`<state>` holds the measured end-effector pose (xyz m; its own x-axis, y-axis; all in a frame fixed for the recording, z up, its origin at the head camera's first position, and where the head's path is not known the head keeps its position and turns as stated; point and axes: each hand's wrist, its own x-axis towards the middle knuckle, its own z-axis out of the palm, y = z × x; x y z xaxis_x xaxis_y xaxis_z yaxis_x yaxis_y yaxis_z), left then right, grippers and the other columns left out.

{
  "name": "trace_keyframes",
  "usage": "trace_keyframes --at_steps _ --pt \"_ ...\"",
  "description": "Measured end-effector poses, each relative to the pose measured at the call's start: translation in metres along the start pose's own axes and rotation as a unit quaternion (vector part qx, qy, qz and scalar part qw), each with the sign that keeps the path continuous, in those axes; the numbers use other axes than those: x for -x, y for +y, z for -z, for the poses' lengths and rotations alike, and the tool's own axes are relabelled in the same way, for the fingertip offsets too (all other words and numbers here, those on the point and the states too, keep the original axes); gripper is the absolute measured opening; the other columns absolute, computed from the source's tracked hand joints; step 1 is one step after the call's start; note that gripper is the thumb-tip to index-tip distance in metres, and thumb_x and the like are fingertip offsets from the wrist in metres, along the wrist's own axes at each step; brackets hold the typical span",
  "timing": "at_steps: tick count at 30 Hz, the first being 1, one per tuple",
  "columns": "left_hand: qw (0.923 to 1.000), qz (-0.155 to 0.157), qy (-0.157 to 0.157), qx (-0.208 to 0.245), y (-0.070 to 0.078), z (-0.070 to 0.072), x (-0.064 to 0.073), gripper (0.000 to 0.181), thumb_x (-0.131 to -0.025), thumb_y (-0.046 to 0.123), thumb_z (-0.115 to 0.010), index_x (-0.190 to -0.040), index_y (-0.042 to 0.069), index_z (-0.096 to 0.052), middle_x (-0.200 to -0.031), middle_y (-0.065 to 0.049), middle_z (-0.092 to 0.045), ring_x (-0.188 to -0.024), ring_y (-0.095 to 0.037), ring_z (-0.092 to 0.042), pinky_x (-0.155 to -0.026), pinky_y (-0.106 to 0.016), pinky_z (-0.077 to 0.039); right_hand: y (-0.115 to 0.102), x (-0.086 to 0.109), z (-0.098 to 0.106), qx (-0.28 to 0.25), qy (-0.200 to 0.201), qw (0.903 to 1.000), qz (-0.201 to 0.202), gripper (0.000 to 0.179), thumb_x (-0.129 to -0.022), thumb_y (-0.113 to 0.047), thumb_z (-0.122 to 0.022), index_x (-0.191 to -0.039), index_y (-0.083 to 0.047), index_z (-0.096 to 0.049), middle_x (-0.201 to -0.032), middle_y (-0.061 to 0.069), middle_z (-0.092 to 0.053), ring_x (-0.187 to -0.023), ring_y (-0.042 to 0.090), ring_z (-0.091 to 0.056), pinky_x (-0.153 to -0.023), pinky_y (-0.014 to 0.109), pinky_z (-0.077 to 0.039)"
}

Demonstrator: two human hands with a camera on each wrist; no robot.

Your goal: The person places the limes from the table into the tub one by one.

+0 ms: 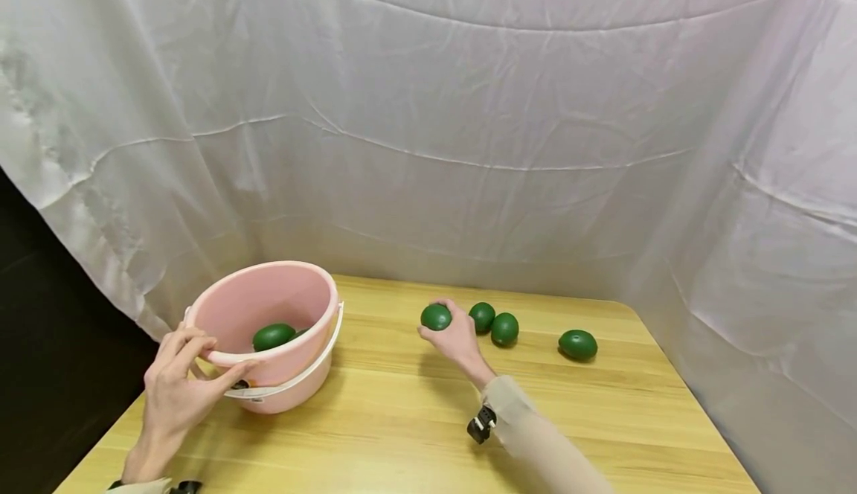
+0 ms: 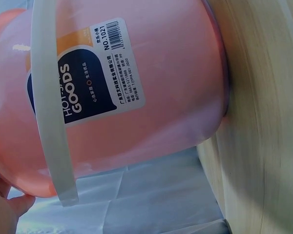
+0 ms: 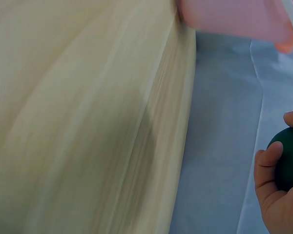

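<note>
At the left stands a pink bucket [image 1: 268, 371] with a white handle lowered around its side. My left hand [image 1: 175, 386] grips its near-left rim, fingers over the edge and thumb outside. Inside the bucket lies a green avocado [image 1: 273, 336], with part of another dark green thing beside it, mostly hidden by the wall. Above the table, right of the bucket, my right hand [image 1: 459, 336] holds an avocado [image 1: 437, 317] between thumb and fingers. The right wrist view shows the same avocado [image 3: 289, 163] at its right edge, partly cut off.
Just right of my right hand, two avocados [image 1: 505, 329] lie close together on the wooden table [image 1: 395, 434]. Another avocado [image 1: 578, 344] lies apart, farther right. A pale curtain [image 1: 469, 144] hangs behind the table and along its right side. The bucket's printed label [image 2: 107, 68] faces my left wrist.
</note>
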<state>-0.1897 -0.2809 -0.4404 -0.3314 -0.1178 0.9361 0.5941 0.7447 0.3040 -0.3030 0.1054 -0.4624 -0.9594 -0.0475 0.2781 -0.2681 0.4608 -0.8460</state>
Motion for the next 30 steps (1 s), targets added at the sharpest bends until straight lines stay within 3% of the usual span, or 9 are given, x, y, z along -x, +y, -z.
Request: trace_keyframes --at_steps 4,18,25,30 --pt "1.0 0.001 0.001 -0.005 0.001 0.0 0.0 0.079 -0.07 0.073 -0.071 -0.074 -0.006 -0.062 -0.083 -0.018 -0.056 -0.095 0.004 -0.042 -0.085 -0.003 -0.032 -0.011 0.003 -0.011 -0.018 -0.018 0.9996 0.009 0.045 -0.076 -0.019 -0.079 -0.118 -0.021 -0.063 -0.109 0.011 -0.066 -0.086 0.022 -0.066 -0.068 0.033 -0.057" --pt "0.9999 -0.006 -0.003 -0.013 0.005 0.001 -0.004 0.079 -0.072 0.073 -0.069 -0.074 -0.006 -0.062 -0.082 -0.017 -0.056 -0.089 0.002 -0.042 -0.072 0.0 -0.028 -0.05 -0.002 -0.032 -0.043 -0.064 0.9961 0.043 0.045 -0.077 -0.019 -0.079 -0.119 -0.025 -0.064 -0.112 0.008 -0.065 -0.085 0.018 -0.065 -0.064 0.029 -0.057" --pt "1.0 0.0 0.001 -0.004 0.003 0.0 -0.003 0.079 -0.071 0.073 -0.07 -0.073 -0.006 -0.061 -0.082 -0.018 -0.056 -0.095 0.005 -0.043 -0.082 -0.003 -0.03 -0.074 -0.006 -0.039 -0.053 -0.072 0.9935 0.071 0.045 -0.077 -0.02 -0.079 -0.118 -0.027 -0.062 -0.11 0.008 -0.065 -0.084 0.017 -0.064 -0.063 0.028 -0.056" --pt "1.0 0.001 0.002 0.001 0.002 0.0 -0.002 0.078 -0.069 0.072 -0.072 -0.073 -0.005 -0.061 -0.082 -0.018 -0.056 -0.096 0.005 -0.043 -0.096 -0.005 -0.034 -0.091 -0.008 -0.045 -0.063 -0.079 0.9912 0.086 0.045 -0.077 -0.019 -0.08 -0.118 -0.027 -0.062 -0.112 0.006 -0.065 -0.085 0.016 -0.064 -0.066 0.029 -0.056"
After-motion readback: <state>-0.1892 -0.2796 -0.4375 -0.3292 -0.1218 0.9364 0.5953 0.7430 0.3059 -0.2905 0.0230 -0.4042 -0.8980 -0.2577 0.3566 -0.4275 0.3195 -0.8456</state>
